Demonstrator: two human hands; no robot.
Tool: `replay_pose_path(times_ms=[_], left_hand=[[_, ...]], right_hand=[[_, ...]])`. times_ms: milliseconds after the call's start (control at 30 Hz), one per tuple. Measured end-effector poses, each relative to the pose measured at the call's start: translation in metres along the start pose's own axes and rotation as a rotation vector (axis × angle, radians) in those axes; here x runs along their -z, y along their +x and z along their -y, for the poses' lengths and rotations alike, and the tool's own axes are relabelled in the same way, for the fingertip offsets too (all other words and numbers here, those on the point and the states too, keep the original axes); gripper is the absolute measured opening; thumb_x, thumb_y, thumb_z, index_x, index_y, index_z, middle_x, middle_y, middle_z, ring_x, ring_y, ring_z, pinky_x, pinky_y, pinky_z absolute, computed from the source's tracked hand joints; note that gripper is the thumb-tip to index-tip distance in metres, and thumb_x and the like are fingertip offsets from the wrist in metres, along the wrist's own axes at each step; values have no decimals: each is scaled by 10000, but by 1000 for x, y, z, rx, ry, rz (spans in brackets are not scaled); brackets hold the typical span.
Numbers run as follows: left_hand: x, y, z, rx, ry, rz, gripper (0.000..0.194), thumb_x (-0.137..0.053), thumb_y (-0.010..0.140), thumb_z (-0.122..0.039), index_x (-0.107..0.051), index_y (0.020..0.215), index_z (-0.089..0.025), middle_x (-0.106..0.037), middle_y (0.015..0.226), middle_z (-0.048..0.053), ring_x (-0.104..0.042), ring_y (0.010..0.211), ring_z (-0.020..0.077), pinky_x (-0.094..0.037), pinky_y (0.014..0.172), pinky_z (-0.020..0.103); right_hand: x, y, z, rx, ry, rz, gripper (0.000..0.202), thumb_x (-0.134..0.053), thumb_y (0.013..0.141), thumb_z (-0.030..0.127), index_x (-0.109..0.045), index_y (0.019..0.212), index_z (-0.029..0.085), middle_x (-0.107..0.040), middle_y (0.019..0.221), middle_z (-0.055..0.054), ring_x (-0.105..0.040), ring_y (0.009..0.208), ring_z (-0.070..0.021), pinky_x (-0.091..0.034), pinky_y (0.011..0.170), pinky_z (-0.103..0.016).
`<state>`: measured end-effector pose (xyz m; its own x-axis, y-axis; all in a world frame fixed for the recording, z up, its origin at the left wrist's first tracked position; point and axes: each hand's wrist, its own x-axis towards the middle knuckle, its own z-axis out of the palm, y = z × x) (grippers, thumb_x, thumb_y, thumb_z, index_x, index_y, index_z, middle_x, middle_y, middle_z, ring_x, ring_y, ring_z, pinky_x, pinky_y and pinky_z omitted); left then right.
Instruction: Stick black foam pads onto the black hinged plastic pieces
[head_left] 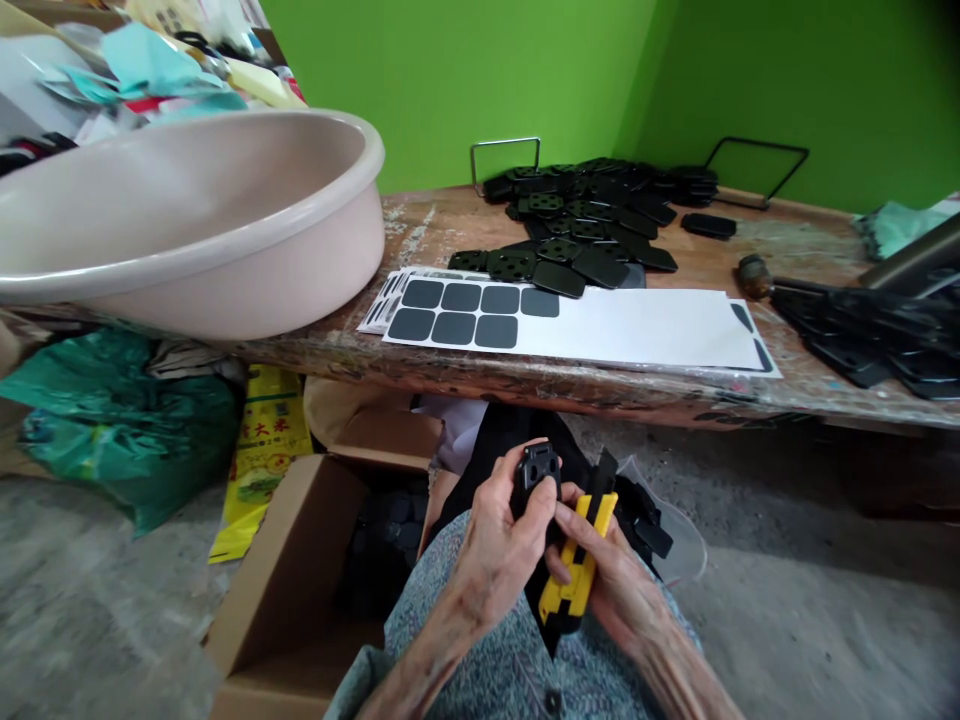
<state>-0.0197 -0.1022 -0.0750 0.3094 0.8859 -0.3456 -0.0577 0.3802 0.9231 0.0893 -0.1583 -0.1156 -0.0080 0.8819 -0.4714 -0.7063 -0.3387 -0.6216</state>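
My left hand [495, 550] is closed around a small black plastic part [537, 468] with holes in it, the thumb pressed on its face. Close beside it, my right hand [611, 565] grips a yellow utility knife [576, 565] whose dark blade points up and away from me. The fingertips of both hands nearly meet over my lap. Above them on the bench lie white sticker sheets [637, 325] with rounded dark grey stickers [460, 328], several of them gone from the top sheet. A heap of similar black plates [592, 215] sits behind the sheets.
A large pale pink basin [300, 235] stands on the bench [420, 365] at left. More black parts [877, 335] lie at right. An open cardboard box [270, 580] holding dark pieces is on the floor, near a green plastic bag [127, 420] and a yellow sack [262, 460].
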Motion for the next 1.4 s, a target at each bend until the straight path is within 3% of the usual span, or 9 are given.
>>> replay_pose_path(times_ms=[167, 300, 467, 567, 733, 967, 1167, 1300, 1400], left_hand=[[-3, -3, -10, 48, 40, 49, 479, -652, 781, -359, -504, 1233, -302, -595, 1118, 48, -647, 755, 175, -544, 781, 353], [0, -2, -21, -20, 85, 129, 500, -613, 814, -365, -450, 1283, -307, -585, 1090, 24, -602, 942, 184, -464, 935, 364], [5, 4, -19, -79, 131, 159, 435, -608, 819, -372, -493, 1233, -300, -560, 1117, 22, -561, 984, 168, -453, 896, 303], [4, 7, -13, -76, 81, 119, 355, -635, 806, -379, -517, 1126, -280, -559, 1038, 5, -566, 917, 136, -455, 843, 265], [1, 14, -7, -60, 26, -11, 259, -682, 766, -371, -507, 889, -223, -520, 825, -41, -495, 745, 78, -411, 667, 178], [4, 22, 4, -57, 32, -146, 343, -745, 700, -376, -465, 816, -215, -428, 673, -82, -400, 618, 59, -346, 571, 161], [11, 21, 3, 5, 53, -114, 244, -677, 762, -404, -551, 791, -197, -507, 715, -45, -463, 685, 90, -382, 630, 191], [15, 18, -1, 61, -154, 24, 221, -586, 836, -405, -630, 890, -195, -586, 756, -9, -530, 724, 118, -410, 663, 220], [18, 20, 0, 74, -229, 35, 227, -604, 832, -378, -661, 926, -179, -612, 769, 8, -543, 718, 118, -419, 664, 224]], right_hand=[[-2, 0, 1, -29, 143, -51, 258, -780, 700, 354, -604, 809, 199, -508, 655, 58, -435, 433, -41, -328, 443, -188], [-1, 0, 1, -43, 213, -59, 245, -793, 681, 319, -614, 778, 184, -532, 665, 49, -428, 443, -47, -352, 421, -185], [-3, 1, 3, -52, 237, -22, 210, -746, 736, 334, -620, 769, 168, -511, 596, 45, -391, 442, -46, -338, 422, -178], [-6, 0, 5, -13, 118, -14, 247, -712, 763, 406, -624, 843, 189, -513, 587, 44, -387, 444, -48, -331, 439, -177], [-3, -4, 7, 189, -324, -202, 319, -619, 817, 501, -635, 977, 226, -560, 718, 16, -434, 514, -70, -356, 466, -189], [3, -6, 13, 275, -634, -234, 364, -618, 804, 495, -649, 1030, 212, -448, 525, 50, -405, 468, -98, -333, 439, -213], [0, 0, 10, 247, -628, -276, 362, -652, 772, 485, -629, 990, 196, -436, 513, 64, -378, 439, -86, -307, 413, -205], [4, 2, 8, 223, -544, -262, 330, -626, 801, 493, -599, 924, 187, -437, 508, 67, -386, 444, -78, -309, 418, -193], [6, 2, 9, 227, -486, -211, 300, -623, 819, 469, -590, 918, 188, -456, 515, 63, -391, 446, -70, -306, 427, -189]])
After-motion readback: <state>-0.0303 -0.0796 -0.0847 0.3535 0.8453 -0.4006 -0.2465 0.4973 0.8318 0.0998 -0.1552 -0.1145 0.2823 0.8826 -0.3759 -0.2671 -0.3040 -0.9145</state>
